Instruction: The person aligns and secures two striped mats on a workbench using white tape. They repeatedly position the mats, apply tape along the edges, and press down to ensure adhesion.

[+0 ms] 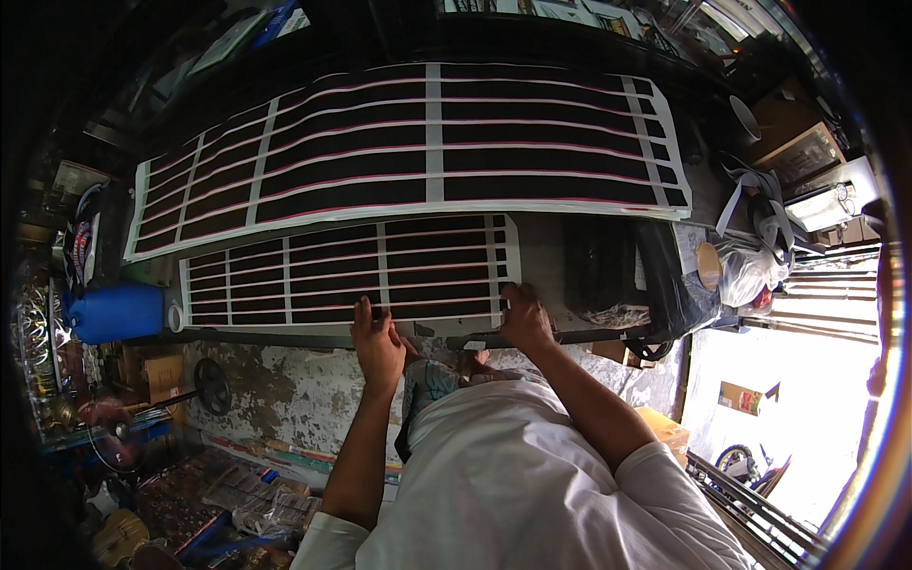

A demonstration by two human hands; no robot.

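Note:
A long sheet (334, 271) printed with black panels, pale gaps and thin pink lines lies along the table's front edge. Over that front edge, right of the sheet's middle, rests my left hand (377, 344), its fingers stretched apart on the sheet. My right hand (525, 318) is at the sheet's near right corner, fingers bent around the white margin; its thumb is partly hidden. Behind, a larger stack of similar printed sheets (351, 142) spreads across the table, its front edge overhanging the nearer sheet's back.
A blue plastic container (119, 313) stands at the table's left end. To the right are a black plastic-wrapped bundle (679, 280), a clear plastic bag (750, 275) and grey straps (760, 204). A fan (119, 429) stands low on the left. Bright daylight enters through an opening at right.

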